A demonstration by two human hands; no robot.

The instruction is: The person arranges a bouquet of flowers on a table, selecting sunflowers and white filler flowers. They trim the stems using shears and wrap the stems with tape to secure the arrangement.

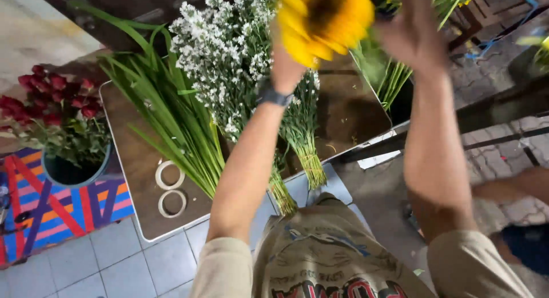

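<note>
Left hand [286,64]: arm raised, back of hand to camera, grip closed at the sunflower [323,21].
Right hand [413,32]: raised, blurred; grip state unclear.
Sunflower: held up above desk [137,161], between the hands.

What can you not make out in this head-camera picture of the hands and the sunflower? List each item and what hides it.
- Sunflower: its top is cut off by the upper edge of the head view; its stem is hidden.
- Right hand: motion blur smears the fingers, so its grip is unclear.
- Left hand: fingers hidden behind the petals.
- Bucket of roses: inside too dark.
</note>
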